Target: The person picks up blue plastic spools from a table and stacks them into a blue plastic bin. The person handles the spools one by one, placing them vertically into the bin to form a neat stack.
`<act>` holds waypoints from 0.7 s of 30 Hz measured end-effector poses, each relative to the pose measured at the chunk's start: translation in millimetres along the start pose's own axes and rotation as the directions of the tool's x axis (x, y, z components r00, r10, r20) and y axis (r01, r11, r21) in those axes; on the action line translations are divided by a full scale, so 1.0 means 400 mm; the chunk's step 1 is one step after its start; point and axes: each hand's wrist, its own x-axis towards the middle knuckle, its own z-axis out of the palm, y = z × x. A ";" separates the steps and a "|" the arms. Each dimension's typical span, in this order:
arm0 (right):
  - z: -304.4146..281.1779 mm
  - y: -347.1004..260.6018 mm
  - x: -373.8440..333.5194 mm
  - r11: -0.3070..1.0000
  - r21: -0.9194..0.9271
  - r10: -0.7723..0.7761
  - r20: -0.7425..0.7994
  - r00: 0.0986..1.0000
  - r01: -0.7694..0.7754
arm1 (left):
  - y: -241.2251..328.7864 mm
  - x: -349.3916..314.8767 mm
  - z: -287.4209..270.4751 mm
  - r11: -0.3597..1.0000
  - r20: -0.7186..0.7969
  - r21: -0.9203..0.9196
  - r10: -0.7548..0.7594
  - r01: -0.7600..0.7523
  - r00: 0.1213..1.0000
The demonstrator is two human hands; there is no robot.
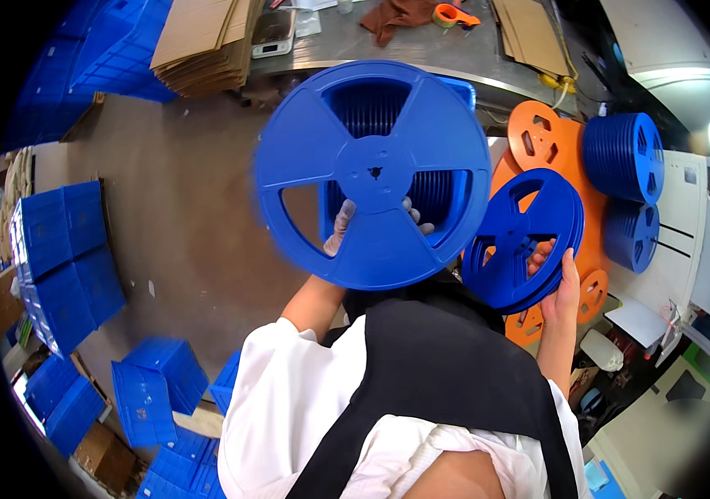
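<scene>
A large blue plastic reel [357, 166] with cut-out windows is held up in front of me. My left hand [340, 230], with pale grey coverings on its fingers, is closed on its lower spoke. The thumb side shows at the left window and fingertips through the right one; the palm is hidden behind the spoke. To the right, my right hand [566, 293] grips a small stack of blue reels [505, 214] by the rim, fingers showing through a window. Behind the large reel, a blue crate [465, 88] holds several thin blue reels [432, 197] on edge.
Orange discs [526, 125] stand by an orange surface at right, beside stacked blue reels [617, 158]. A metal table [340, 46] ahead carries cardboard sheets [205, 41], a scale [273, 32] and a tape dispenser [455, 15]. Blue crates [68, 258] stand at left.
</scene>
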 end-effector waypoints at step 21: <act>0.012 0.098 -0.006 0.981 -0.161 0.068 -0.235 0.970 -0.108 | 0.490 0.118 -0.516 0.651 -0.599 0.749 0.585 0.124 0.547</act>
